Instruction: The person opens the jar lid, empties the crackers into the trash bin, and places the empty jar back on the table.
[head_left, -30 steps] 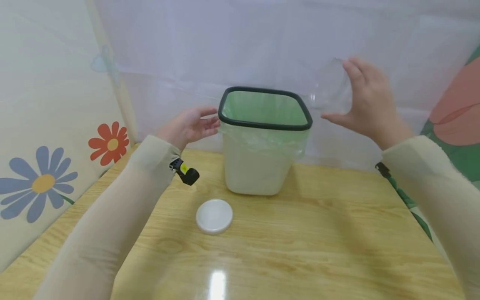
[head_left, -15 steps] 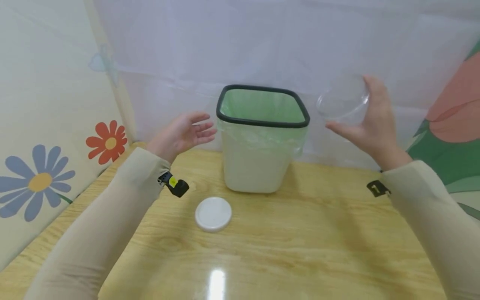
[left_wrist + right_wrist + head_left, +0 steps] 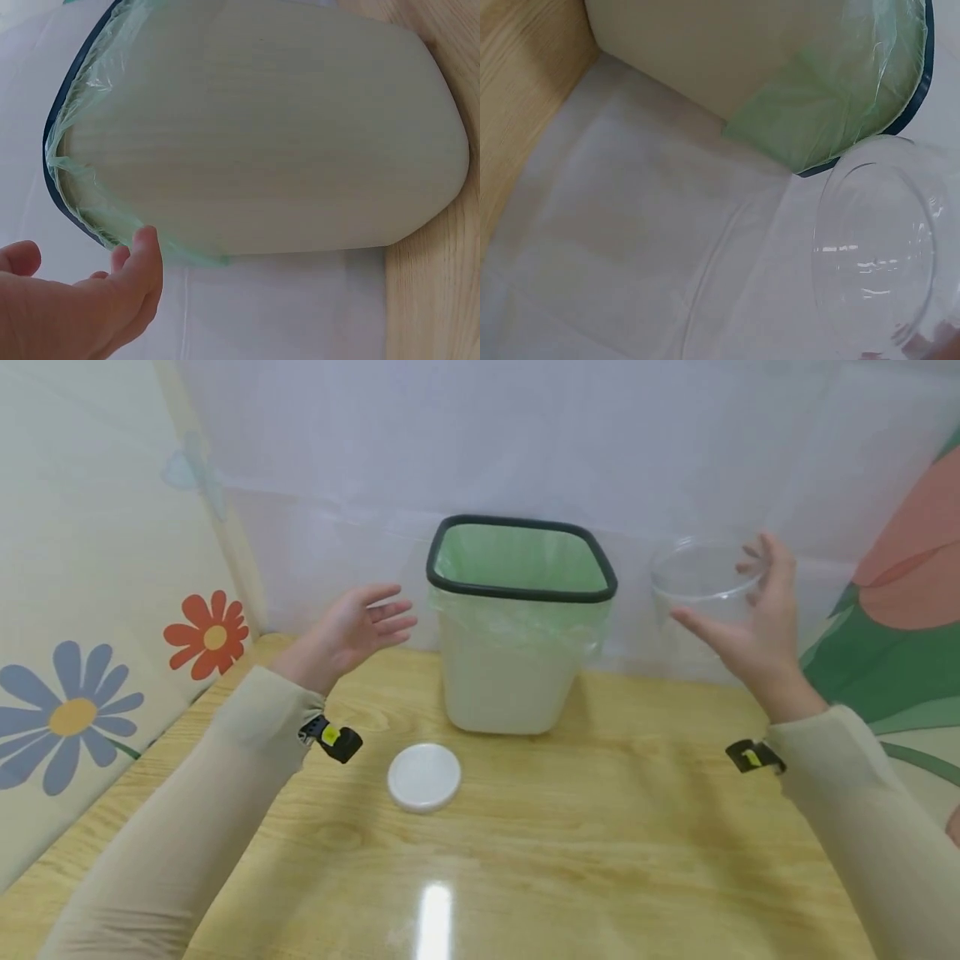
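Observation:
To the right of the bin, my right hand (image 3: 761, 618) grips a clear round container (image 3: 705, 581) by its side, thumb at the front and fingers behind. Its wide mouth faces up, well above the table, and I see nothing inside it. In the right wrist view the clear container (image 3: 877, 247) overlaps the bin's dark rim. The bin (image 3: 513, 668) is cream with a black rim and a green bag lining it. On its left side my left hand (image 3: 348, 631) hangs in the air, fingers loosely extended, holding nothing. A round white lid (image 3: 424, 777) lies flat before the bin.
The bin stands on a wooden table (image 3: 570, 843) near its back edge. Behind it hangs a pale sheet (image 3: 360, 443). Flower-printed cloth (image 3: 82, 568) borders the left side, and another printed cloth (image 3: 907, 610) borders the right.
My right hand has turned the container from tipped toward the bin to mouth-up, moving right and lower. My left hand has drawn left, away from the bin's rim.

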A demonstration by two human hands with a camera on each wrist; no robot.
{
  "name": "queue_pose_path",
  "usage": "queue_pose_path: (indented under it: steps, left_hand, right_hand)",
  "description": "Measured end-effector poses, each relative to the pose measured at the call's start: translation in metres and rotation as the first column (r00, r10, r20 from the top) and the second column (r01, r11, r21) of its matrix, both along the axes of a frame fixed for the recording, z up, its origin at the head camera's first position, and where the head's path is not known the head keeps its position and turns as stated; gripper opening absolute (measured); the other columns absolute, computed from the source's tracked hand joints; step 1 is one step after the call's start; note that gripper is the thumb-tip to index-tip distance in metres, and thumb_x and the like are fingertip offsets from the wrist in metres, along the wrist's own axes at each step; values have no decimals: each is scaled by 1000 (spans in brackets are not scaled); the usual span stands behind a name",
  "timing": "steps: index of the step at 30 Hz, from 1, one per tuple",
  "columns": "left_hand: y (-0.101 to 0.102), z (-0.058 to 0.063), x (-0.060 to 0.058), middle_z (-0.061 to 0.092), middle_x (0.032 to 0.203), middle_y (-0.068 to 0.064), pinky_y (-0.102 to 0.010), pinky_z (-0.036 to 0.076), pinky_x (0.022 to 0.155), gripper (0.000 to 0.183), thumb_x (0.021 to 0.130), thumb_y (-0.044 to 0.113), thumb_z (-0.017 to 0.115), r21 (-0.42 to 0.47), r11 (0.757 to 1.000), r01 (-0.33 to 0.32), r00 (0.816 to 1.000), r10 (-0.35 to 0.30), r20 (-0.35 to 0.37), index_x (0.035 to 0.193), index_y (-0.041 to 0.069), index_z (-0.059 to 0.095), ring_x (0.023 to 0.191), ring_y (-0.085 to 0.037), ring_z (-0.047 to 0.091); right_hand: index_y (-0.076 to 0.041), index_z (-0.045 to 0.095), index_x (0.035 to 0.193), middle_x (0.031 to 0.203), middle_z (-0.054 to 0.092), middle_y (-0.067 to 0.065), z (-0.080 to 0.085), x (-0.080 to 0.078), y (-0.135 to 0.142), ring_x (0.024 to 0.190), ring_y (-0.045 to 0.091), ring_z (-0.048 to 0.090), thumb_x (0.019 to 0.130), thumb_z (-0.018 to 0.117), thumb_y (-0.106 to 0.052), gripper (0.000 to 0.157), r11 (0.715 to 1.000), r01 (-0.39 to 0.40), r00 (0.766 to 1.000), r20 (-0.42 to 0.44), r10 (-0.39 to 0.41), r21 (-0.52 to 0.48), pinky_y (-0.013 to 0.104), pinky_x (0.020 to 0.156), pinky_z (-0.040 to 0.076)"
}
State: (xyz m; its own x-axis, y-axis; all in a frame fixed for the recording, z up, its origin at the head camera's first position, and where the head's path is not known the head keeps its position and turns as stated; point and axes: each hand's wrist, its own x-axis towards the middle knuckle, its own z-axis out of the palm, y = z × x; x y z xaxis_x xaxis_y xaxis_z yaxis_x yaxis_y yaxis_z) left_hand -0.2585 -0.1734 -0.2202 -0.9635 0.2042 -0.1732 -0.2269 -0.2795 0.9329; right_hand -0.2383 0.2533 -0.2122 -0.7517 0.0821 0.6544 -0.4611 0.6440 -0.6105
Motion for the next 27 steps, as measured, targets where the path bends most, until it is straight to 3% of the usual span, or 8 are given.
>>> queue_pose_path:
  steps: [9, 17, 27]
  left_hand:
    - [-12, -10, 14, 10, 167, -18, -41, 19, 124, 65, 110, 32, 34, -161, 987, -15, 992, -5, -124, 161, 8, 2, 153, -34, 19]
    - [-13, -16, 24, 14, 167, -20, -44, 20, 124, 67, 109, 34, 35, -210, 977, -41, 987, 7, -161, 161, 5, 2, 152, -35, 22]
    - [-15, -24, 35, 15, 166, -19, -43, 20, 124, 66, 110, 32, 34, -309, 949, -60, 979, -4, -205, 161, 3, 3, 152, -32, 22]
  right_hand:
    - [-19, 18, 158, 155, 37, 6, -15, 2, -5, 129, 14, 40, 80, 86, -21, 103, 993, -22, 998, 54, 28, -118, 37, 112, 35]
    - [-20, 13, 159, 157, 33, 7, -25, 10, -7, 132, 17, 39, 84, 82, -23, 102, 985, -32, 993, 106, 51, -170, 43, 116, 33]
    - [-21, 15, 158, 155, 36, 5, -33, 18, -4, 126, 7, 43, 86, 80, -24, 97, 976, -15, 990, 133, 44, -216, 38, 110, 38]
